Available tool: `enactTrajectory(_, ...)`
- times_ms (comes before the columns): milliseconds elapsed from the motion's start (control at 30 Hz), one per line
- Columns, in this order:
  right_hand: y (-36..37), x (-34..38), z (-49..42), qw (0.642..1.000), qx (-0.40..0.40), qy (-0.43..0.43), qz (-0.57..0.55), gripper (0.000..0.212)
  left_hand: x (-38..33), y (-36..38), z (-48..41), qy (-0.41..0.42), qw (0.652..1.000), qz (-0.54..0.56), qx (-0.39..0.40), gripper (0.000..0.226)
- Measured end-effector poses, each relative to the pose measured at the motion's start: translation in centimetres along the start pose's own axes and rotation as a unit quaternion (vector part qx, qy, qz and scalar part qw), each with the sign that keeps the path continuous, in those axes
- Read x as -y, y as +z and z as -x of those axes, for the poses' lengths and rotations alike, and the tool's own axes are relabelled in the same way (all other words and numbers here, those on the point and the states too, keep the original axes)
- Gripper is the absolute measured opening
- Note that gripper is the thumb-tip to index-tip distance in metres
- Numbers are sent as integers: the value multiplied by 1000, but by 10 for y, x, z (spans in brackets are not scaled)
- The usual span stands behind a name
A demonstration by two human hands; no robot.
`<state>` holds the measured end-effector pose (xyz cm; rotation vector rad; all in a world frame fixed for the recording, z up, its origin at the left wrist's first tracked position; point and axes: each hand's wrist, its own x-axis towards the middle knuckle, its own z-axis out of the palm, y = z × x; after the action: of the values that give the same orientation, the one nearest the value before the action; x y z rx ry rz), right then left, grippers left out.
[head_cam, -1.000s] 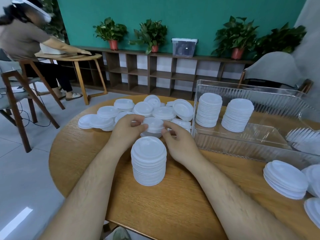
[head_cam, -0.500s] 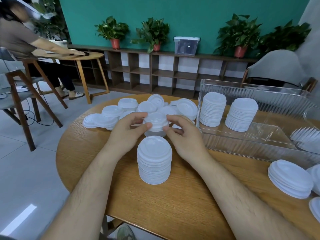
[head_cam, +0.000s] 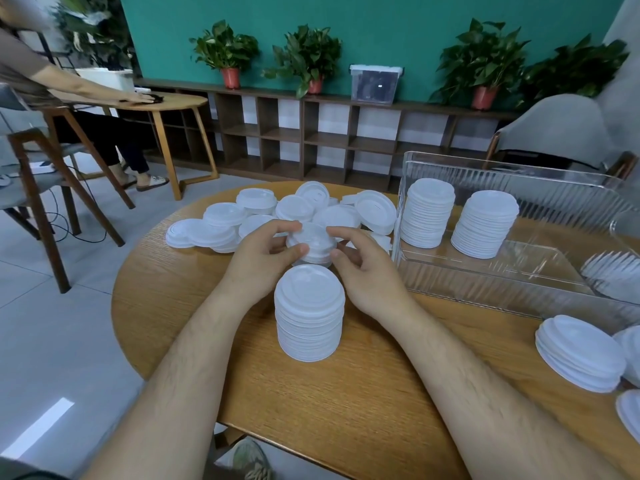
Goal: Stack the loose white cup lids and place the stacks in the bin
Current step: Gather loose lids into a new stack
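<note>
step: nesting lids | left hand and right hand pinch few lids from both sides | advice: square rims, centre over stack, press lightly, don't tip

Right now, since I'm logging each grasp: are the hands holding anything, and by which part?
A small bunch of white lids, held by the rim: left hand on its left edge, right hand on its right edge.

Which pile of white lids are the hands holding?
The small pile of white plastic cup lids, gripped between the left hand and right hand, just behind the tall stack standing free on the wooden table. The other piles are not held.
</note>
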<state>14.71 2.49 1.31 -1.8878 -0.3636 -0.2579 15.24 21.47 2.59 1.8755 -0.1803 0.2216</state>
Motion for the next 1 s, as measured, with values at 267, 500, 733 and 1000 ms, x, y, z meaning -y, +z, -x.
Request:
enactTrajectory(267,0,-1,-5,999,-23,19,-18,42,-2,0,1,16,1000,6,-7,31)
enactTrajectory(500,2,1,-4,999,-19,30,-32,37,0,-1,2,29,1000,-2,8,27)
enactTrajectory(733,0,3,-4,999,-12,26,-20,38,2,0,1,19,1000,-5,6,27)
enactTrajectory(1000,-2,5,-3,1000,-23,9,3,38,-3,0,3,21,1000,-18,-4,31)
